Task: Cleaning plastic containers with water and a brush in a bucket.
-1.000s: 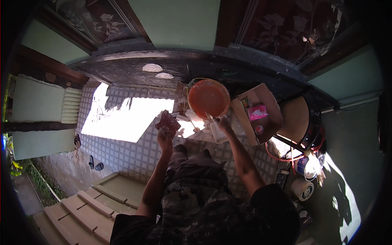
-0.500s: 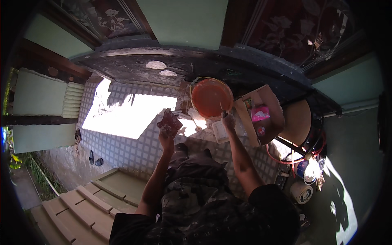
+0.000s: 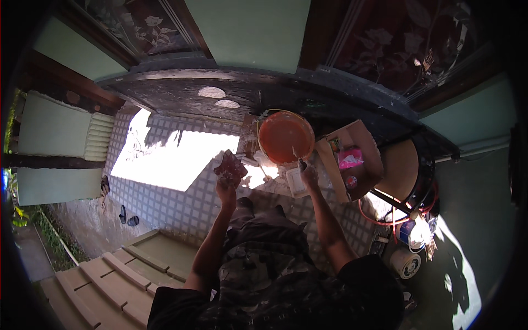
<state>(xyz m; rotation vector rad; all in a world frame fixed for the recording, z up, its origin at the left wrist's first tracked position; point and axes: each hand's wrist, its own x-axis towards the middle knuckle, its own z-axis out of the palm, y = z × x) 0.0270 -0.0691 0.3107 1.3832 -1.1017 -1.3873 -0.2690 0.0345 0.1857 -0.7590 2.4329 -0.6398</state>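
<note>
My left hand (image 3: pixel 226 187) is closed around the lower edge of a dark red, irregular flat piece like stone (image 3: pixel 231 166), with pale smears on it. My right hand (image 3: pixel 309 176) grips a small pointed trowel (image 3: pixel 302 163) by its dark handle. Its narrow blade points up over the near rim of an orange bucket (image 3: pixel 273 132), the inside of which looks reddish; what it contains is hard to tell. Just below the bucket, beside my right hand, lies a white rectangular tray (image 3: pixel 296 183).
An open cardboard box (image 3: pixel 366 180) holding a pink packet (image 3: pixel 350 158) stands right of the bucket. Behind runs a dark wall ledge (image 3: pixel 181 91) with two pale patches. A wooden round-edged board (image 3: pixel 400 170), a red hose (image 3: pixel 385 221) and a pale tub (image 3: pixel 406 263) are farther right. Sandals (image 3: pixel 127 215) lie left.
My right hand and the trowel have shifted slightly down, toward me. The red piece in my left hand has turned a little and moved slightly right and down.
</note>
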